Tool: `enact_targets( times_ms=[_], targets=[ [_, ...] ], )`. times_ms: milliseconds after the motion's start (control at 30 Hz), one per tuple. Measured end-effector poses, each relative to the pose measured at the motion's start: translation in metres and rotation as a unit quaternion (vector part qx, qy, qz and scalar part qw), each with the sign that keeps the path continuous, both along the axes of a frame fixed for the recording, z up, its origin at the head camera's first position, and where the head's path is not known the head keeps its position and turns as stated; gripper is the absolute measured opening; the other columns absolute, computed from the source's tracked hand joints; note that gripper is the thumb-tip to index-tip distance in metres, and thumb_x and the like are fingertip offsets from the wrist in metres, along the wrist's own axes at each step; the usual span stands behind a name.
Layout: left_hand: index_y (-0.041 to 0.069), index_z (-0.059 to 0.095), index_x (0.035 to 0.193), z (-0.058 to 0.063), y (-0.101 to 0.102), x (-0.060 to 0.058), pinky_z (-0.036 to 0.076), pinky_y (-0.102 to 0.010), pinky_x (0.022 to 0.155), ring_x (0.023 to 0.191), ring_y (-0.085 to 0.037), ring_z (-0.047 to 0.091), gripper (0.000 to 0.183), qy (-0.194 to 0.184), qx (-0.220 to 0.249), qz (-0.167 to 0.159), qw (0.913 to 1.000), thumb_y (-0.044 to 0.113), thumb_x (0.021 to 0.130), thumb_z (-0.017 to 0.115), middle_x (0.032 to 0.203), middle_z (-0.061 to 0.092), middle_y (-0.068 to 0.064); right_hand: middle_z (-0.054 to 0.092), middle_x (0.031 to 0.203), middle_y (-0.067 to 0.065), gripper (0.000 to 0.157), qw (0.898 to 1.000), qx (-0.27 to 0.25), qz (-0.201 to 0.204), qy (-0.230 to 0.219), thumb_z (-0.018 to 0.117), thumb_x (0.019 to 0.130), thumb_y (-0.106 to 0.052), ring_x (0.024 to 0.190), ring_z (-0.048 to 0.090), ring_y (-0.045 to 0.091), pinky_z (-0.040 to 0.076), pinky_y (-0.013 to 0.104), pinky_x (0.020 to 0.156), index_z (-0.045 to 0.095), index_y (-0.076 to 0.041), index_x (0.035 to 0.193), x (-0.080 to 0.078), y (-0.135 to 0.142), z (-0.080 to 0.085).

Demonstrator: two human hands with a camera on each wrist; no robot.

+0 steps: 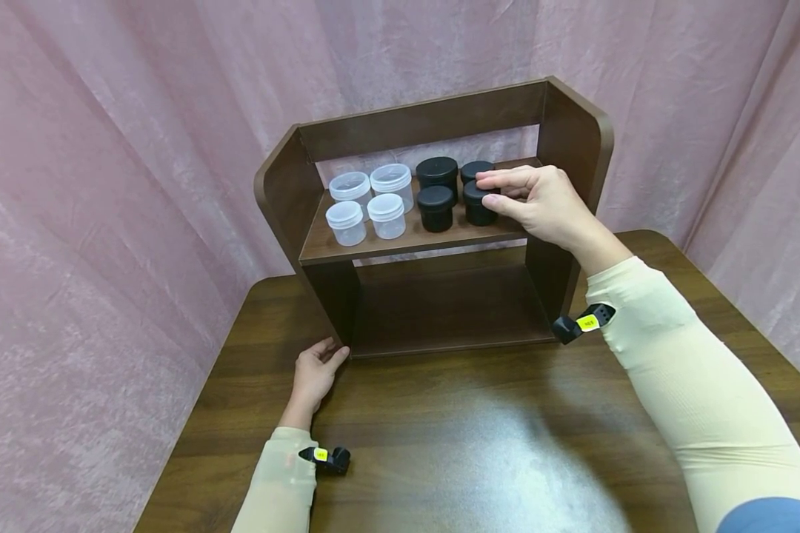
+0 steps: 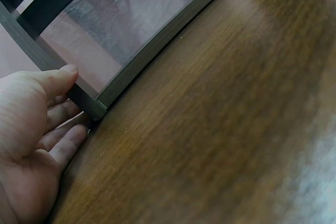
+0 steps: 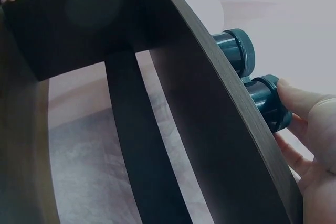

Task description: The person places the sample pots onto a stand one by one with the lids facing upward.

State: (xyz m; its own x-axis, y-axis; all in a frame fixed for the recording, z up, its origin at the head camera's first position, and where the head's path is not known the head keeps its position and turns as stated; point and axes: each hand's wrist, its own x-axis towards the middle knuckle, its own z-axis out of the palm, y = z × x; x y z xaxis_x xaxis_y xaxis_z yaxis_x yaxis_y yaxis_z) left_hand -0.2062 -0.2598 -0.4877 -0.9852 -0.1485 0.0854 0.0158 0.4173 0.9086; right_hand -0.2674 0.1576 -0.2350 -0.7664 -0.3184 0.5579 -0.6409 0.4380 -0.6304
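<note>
A dark brown two-tier shelf [image 1: 440, 244] stands on a wooden table. Its upper board carries clear jars with translucent lids on the left and black lidded jars on the right. At the right end, my right hand [image 1: 540, 203] holds the front black jar [image 1: 478, 211], thumb at its lid and fingers round its far side. The right wrist view shows the thumb on that same jar [image 3: 270, 103], which sits on the board. Low on the left, my left hand [image 1: 315, 377] grips the bottom front corner of the side panel [image 2: 86, 100], thumb on its front edge and fingers along the outside.
Beside the held jar is another small black jar [image 1: 435, 215], with a larger black jar [image 1: 438, 169] behind. Two clear jars [image 1: 387, 220] stand in front of two wider ones [image 1: 392, 178]. A pink curtain [image 1: 140, 148] hangs behind the table [image 1: 427, 444].
</note>
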Motion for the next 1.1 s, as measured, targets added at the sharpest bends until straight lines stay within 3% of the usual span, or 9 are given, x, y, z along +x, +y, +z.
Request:
enact_targets(
  times_ms=[133,267,400,533,667,800,900,1033,1100],
  targets=[
    [-0.004,0.053,0.133,0.0,0.0,0.0,0.044,-0.044,0.099,0.122,-0.033,0.053,0.063,0.001,-0.001,0.002,1.0,0.035,0.087,0.071,0.133,0.055,-0.021,0.063,0.126,0.002,0.031,1.0,-0.022,-0.009,0.004,0.07,0.089,-0.017,0.098,0.065,0.007,0.049,0.012,0.077,0.07,-0.013,0.12,0.003,0.001,-0.001],
    [-0.005,0.053,0.132,-0.001,0.001,-0.002,0.045,-0.044,0.098,0.122,-0.033,0.053,0.062,0.002,-0.002,-0.001,1.0,0.035,0.087,0.072,0.133,0.055,-0.022,0.063,0.128,0.002,0.031,0.996,-0.062,-0.041,0.044,0.065,0.093,-0.014,0.098,0.062,0.001,0.048,0.014,0.082,0.067,-0.01,0.124,0.013,0.003,-0.005],
    [-0.006,0.053,0.132,0.0,0.004,-0.006,0.044,-0.044,0.098,0.122,-0.033,0.053,0.06,0.0,0.0,-0.007,1.0,0.03,0.088,0.071,0.133,0.054,-0.022,0.064,0.124,0.011,0.031,0.988,-0.101,-0.058,0.106,0.063,0.091,-0.002,0.1,0.058,-0.002,0.049,0.019,0.089,0.065,0.0,0.122,0.045,0.003,-0.008],
    [-0.007,0.052,0.133,0.004,0.005,-0.012,0.044,-0.044,0.099,0.122,-0.033,0.052,0.059,-0.001,-0.002,-0.014,0.9999,0.027,0.089,0.071,0.133,0.054,-0.023,0.065,0.117,0.02,0.03,0.981,-0.114,-0.05,0.149,0.063,0.087,0.008,0.094,0.059,-0.002,0.047,0.016,0.086,0.065,0.008,0.117,0.077,0.013,-0.015],
    [-0.008,0.049,0.135,0.012,0.003,-0.018,0.044,-0.046,0.099,0.122,-0.035,0.052,0.062,-0.01,-0.026,-0.028,0.9992,0.029,0.089,0.071,0.134,0.052,-0.024,0.067,0.109,0.023,0.032,0.982,-0.084,-0.057,0.16,0.065,0.081,0.015,0.095,0.059,-0.001,0.044,0.012,0.082,0.067,0.008,0.112,0.092,0.039,-0.033],
    [-0.007,0.046,0.137,0.021,-0.006,-0.019,0.044,-0.048,0.099,0.122,-0.037,0.052,0.069,-0.023,-0.07,-0.046,0.9962,0.036,0.089,0.069,0.136,0.051,-0.024,0.07,0.108,0.014,0.036,0.985,-0.017,-0.092,0.147,0.071,0.079,0.01,0.101,0.058,-0.005,0.041,0.009,0.083,0.071,-0.003,0.113,0.097,0.075,-0.062],
    [-0.006,0.045,0.138,0.03,-0.014,-0.017,0.044,-0.048,0.098,0.121,-0.036,0.052,0.073,-0.03,-0.11,-0.058,0.9917,0.043,0.089,0.067,0.137,0.05,-0.023,0.07,0.111,0.004,0.038,0.983,0.04,-0.124,0.127,0.074,0.081,0.0,0.088,0.057,-0.007,0.04,0.01,0.069,0.071,-0.013,0.116,0.103,0.102,-0.078],
    [-0.003,0.044,0.14,0.046,-0.024,-0.014,0.048,-0.048,0.092,0.112,-0.034,0.058,0.077,-0.026,-0.18,-0.077,0.9803,0.051,0.089,0.064,0.13,0.056,-0.023,0.064,0.115,-0.018,0.041,0.976,0.099,-0.162,0.102,0.076,0.081,-0.009,0.054,0.051,-0.005,0.038,0.013,0.054,0.069,-0.02,0.12,0.115,0.132,-0.092],
    [-0.001,0.043,0.142,0.054,-0.031,-0.011,0.047,-0.049,0.092,0.113,-0.036,0.057,0.078,-0.016,-0.219,-0.091,0.9713,0.053,0.089,0.062,0.132,0.055,-0.022,0.063,0.116,-0.018,0.042,0.973,0.116,-0.179,0.085,0.077,0.081,-0.013,0.042,0.046,-0.002,0.038,0.014,0.053,0.068,-0.022,0.121,0.12,0.144,-0.101]
  ],
)
